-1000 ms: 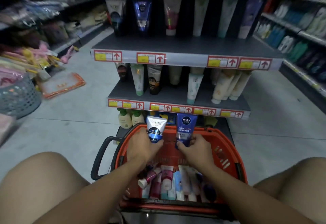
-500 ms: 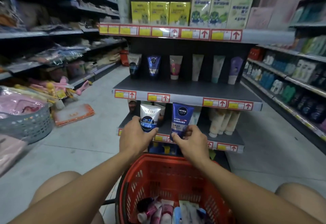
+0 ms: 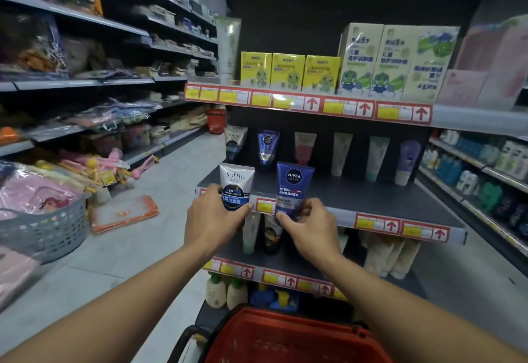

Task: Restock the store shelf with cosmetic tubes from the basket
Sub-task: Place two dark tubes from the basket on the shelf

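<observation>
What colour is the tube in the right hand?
Dark blue Nivea tube, held by the right hand; head view.

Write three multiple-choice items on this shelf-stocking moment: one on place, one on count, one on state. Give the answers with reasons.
1. Where is the Softto tube?
A. in the left hand
B. in the red basket
C. on the floor

2. How many tubes stand at the back of the middle shelf?
A. two
B. six
C. ten

3. The Nivea tube is:
A. lying flat
B. held upright
C. dropped

Answers: 1 A, left fingers wrap it. 2 B, six stand in a row. 3 B, the right hand holds it upright by its lower end.
</observation>
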The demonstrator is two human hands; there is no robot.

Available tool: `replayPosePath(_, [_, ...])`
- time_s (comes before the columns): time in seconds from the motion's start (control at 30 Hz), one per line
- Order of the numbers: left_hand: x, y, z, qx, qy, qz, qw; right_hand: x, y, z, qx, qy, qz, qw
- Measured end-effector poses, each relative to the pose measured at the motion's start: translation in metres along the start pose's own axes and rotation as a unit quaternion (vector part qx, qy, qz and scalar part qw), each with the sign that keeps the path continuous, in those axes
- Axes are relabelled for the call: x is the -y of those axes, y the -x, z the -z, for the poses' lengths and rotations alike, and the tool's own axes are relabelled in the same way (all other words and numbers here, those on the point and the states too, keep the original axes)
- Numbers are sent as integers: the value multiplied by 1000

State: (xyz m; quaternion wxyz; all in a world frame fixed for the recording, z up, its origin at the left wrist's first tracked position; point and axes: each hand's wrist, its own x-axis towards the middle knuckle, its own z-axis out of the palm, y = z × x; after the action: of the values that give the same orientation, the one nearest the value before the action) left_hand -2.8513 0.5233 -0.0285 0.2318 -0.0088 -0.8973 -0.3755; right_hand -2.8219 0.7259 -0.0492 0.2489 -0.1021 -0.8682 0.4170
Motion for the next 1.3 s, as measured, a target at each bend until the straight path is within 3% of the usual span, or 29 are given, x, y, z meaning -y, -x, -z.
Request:
replayPosePath(0.47, [21,-144,-30,-14,20,37,999,26,-112,-90,-2,30,-19,999])
replayPosePath(0.8, [51,-168,-69,-19,39,50,998,17,-136,-118,-12,122,-10,992])
replayPosePath(0.97, [57,-171,-73,9,-22,60,998,18,-147,-120,11,190,-22,981])
replayPosePath(1.3, [54,-219,-93,59,-75,79,992,24,-189,-134,46,202,-56,977])
